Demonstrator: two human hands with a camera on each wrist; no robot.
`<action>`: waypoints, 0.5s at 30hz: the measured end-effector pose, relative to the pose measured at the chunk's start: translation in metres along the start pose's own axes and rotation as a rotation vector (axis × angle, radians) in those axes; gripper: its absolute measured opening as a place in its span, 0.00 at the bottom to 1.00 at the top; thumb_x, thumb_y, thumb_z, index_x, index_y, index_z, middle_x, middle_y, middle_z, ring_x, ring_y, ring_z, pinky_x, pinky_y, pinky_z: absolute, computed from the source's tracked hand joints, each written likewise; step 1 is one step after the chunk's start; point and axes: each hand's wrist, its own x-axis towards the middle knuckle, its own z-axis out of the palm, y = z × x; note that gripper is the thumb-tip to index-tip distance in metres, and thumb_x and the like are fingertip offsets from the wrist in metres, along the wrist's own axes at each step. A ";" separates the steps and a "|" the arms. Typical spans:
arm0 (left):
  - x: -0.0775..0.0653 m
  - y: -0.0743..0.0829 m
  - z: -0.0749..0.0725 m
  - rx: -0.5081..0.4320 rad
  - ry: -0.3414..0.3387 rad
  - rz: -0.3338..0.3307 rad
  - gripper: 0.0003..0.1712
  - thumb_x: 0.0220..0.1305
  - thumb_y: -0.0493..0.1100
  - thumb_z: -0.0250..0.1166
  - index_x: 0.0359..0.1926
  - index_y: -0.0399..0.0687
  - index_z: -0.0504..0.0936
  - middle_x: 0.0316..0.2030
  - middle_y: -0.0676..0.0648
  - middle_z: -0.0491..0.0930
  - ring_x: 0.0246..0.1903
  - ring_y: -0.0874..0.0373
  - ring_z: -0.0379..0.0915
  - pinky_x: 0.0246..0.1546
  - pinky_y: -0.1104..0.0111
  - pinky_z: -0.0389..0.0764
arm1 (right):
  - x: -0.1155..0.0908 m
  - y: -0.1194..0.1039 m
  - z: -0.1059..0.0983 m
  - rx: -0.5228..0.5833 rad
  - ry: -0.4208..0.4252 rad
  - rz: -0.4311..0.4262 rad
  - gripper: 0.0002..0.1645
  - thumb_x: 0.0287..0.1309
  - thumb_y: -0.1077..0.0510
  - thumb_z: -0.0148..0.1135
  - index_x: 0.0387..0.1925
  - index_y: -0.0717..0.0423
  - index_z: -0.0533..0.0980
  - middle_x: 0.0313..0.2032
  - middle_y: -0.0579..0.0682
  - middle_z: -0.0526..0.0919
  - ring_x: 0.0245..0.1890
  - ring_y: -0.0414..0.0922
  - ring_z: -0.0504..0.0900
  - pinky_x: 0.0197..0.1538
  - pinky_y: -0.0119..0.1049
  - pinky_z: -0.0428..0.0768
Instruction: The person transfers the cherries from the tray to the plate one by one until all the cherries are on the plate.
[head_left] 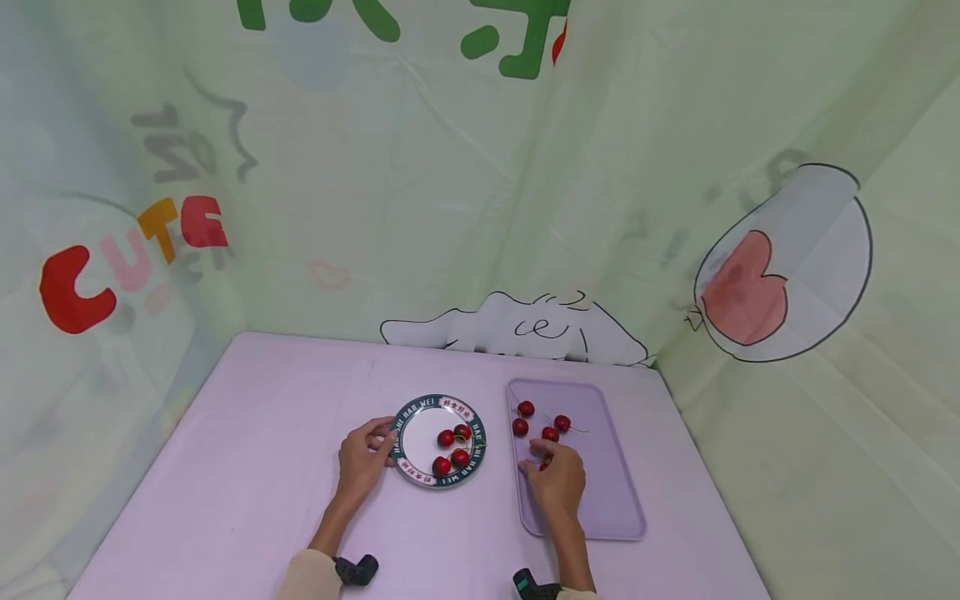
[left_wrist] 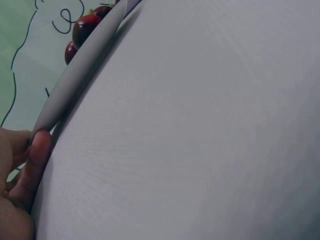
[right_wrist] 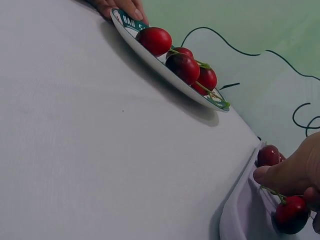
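My left hand (head_left: 363, 457) grips the left rim of a round plate (head_left: 420, 476), white inside with a dark green lettered border. In the left wrist view the plate (left_wrist: 75, 85) is edge-on and tilted, the thumb and fingers at its rim. Several dark red cherries (head_left: 460, 457) with green stems sit on the plate's right side. My right hand (head_left: 561, 481) reaches over the left part of a lilac tray (head_left: 611, 492). Its thumb stretches out in the right wrist view, above a stemmed cherry (right_wrist: 291, 215) beside the fingers, which are mostly cut off there.
More cherries (head_left: 526, 408) lie in the upper half of the tray, ahead of the right hand. Plate and tray stand side by side on a pale pink-lilac table (head_left: 285, 400). A printed curtain (head_left: 450, 208) closes off the back and sides.
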 end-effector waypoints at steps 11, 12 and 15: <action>-0.001 0.003 -0.001 0.005 0.001 0.003 0.19 0.75 0.37 0.70 0.64 0.45 0.87 0.46 0.41 0.88 0.26 0.62 0.82 0.26 0.75 0.86 | -0.002 0.003 0.002 -0.067 0.017 -0.082 0.14 0.46 0.68 0.85 0.38 0.60 0.92 0.32 0.54 0.94 0.38 0.53 0.84 0.42 0.46 0.78; -0.001 0.003 -0.001 0.005 0.001 0.001 0.19 0.75 0.37 0.70 0.64 0.45 0.87 0.46 0.41 0.88 0.26 0.62 0.82 0.26 0.75 0.86 | -0.002 0.003 0.002 -0.066 0.026 -0.087 0.13 0.46 0.68 0.85 0.37 0.60 0.92 0.32 0.54 0.93 0.39 0.53 0.84 0.43 0.47 0.78; -0.002 0.004 -0.001 0.005 -0.001 -0.002 0.19 0.75 0.36 0.70 0.64 0.45 0.87 0.46 0.40 0.88 0.25 0.63 0.82 0.26 0.76 0.85 | -0.004 0.002 0.002 -0.057 0.048 -0.102 0.12 0.47 0.69 0.83 0.36 0.60 0.91 0.30 0.53 0.93 0.39 0.54 0.84 0.42 0.49 0.78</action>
